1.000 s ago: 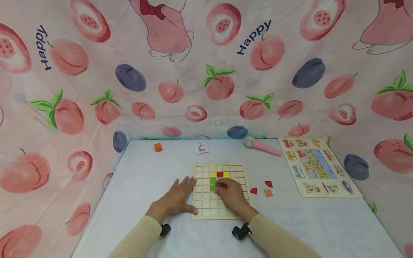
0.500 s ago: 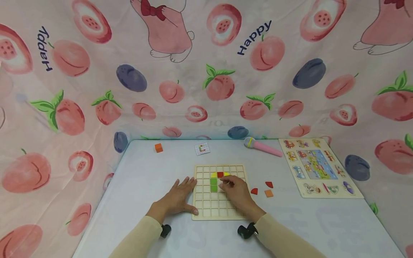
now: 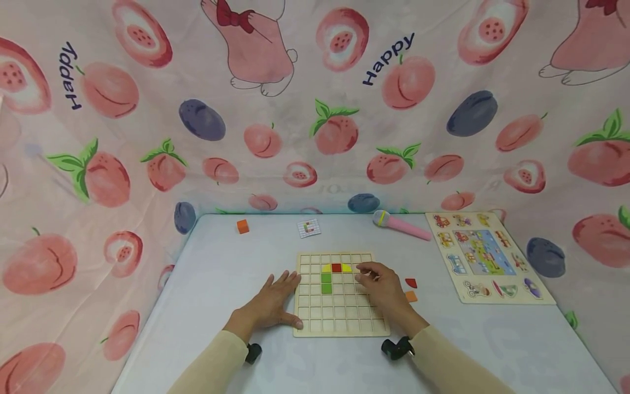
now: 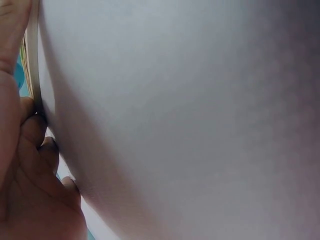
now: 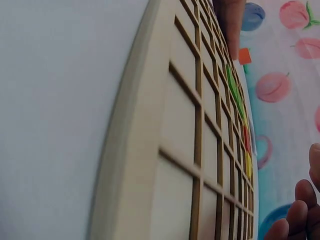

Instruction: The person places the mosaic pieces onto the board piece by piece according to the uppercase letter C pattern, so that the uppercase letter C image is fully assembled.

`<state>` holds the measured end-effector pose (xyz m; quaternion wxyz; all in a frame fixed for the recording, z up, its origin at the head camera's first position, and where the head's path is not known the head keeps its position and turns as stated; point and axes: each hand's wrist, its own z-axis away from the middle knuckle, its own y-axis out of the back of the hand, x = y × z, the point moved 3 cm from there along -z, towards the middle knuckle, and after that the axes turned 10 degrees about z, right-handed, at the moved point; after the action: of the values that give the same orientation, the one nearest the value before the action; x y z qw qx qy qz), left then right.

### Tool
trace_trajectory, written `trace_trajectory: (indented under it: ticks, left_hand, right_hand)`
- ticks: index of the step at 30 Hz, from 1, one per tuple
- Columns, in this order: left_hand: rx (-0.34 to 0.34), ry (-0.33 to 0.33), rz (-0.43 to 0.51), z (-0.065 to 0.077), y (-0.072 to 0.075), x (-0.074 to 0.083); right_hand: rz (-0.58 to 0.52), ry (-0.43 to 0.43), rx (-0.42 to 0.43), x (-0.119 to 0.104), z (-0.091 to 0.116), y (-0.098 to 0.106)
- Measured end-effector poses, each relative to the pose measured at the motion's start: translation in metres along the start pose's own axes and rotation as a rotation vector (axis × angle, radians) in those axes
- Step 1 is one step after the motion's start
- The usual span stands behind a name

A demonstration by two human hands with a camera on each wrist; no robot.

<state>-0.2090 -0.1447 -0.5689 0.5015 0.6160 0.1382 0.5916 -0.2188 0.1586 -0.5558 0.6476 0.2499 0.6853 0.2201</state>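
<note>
A wooden grid board [image 3: 339,333] lies on the white table. In its upper cells are two green squares [image 3: 326,288], a red square [image 3: 337,268] between two yellow rounded pieces [image 3: 346,268]. My left hand [image 3: 269,302] rests flat with spread fingers at the board's left edge, thumb on the lower left corner. Over the board's right edge hovers my right hand [image 3: 386,287], fingers loosely bent, nothing visible between them; its fingertips [image 5: 297,215] show apart in the right wrist view. Beyond it lie a red quarter-round piece [image 3: 411,283] and a partly covered orange square [image 3: 410,296].
Along the back of the table are an orange cube [image 3: 243,226], a small pattern card [image 3: 309,228] and a pink toy microphone [image 3: 406,227]. A picture puzzle board [image 3: 529,296] lies at the right. A fruit-print cloth [image 3: 295,126] hangs behind.
My right hand has moved right, from beside the green squares to the board's right edge, uncovering the right yellow piece and hiding one red quarter-round piece. The left hand has stayed put.
</note>
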Motion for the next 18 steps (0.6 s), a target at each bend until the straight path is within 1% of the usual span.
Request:
trace_trajectory:
  ticks: [8,13,18]
  left_hand:
    - [0.005,-0.002,0.006,0.002,0.002,0.002]
    - [0.006,0.001,0.005,0.003,0.002,0.003]
    - [0.002,0.006,0.0,0.003,0.002,0.004]
  right_hand:
    - [0.005,-0.064,0.007,0.02,-0.002,0.023]
    - [0.037,-0.085,0.029,0.032,-0.002,0.039]
    - [0.075,-0.086,0.048,0.04,0.0,0.054]
